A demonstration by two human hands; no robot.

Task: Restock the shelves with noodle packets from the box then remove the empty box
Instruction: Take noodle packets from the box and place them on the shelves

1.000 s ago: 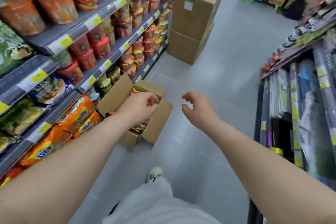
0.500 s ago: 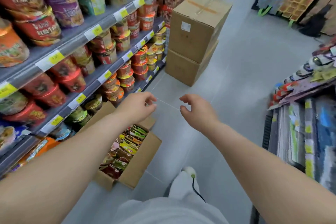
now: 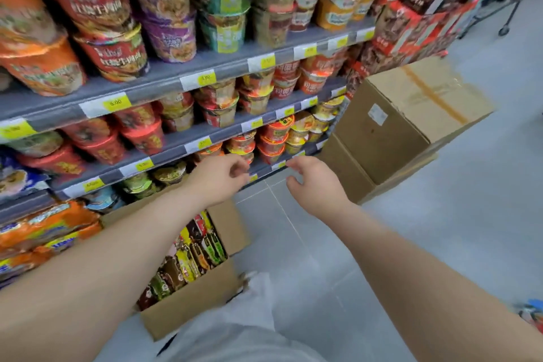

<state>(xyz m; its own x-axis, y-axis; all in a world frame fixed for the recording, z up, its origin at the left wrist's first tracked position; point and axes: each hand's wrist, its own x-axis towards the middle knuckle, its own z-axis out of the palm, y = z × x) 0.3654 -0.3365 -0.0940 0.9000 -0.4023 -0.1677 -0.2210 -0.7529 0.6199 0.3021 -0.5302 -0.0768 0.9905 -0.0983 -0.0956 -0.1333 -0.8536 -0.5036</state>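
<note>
An open cardboard box [image 3: 191,303] sits on the floor against the shelves, under my left forearm. Several noodle packets [image 3: 191,258] stand on edge inside it. My left hand [image 3: 219,181] hovers above the box's far end with its fingers loosely curled and nothing in them. My right hand [image 3: 316,184] is stretched out beside it over the grey floor, fingers relaxed and empty. Grey shelves [image 3: 164,79] on the left carry cup and bowl noodles; orange packets [image 3: 47,232] lie on the lowest level.
Two sealed cardboard boxes [image 3: 408,126] are stacked on the floor at the end of the shelving, ahead on the right. Red cartons [image 3: 411,15] are piled above them. My white-trousered leg [image 3: 235,332] is at the bottom, beside the open box. Grey tiled floor [image 3: 440,244] stretches to the right.
The view has swung left and up toward the shelves, and the box now lies lower in view. Both hands stay outstretched and empty, now nearer the lower shelf edges.
</note>
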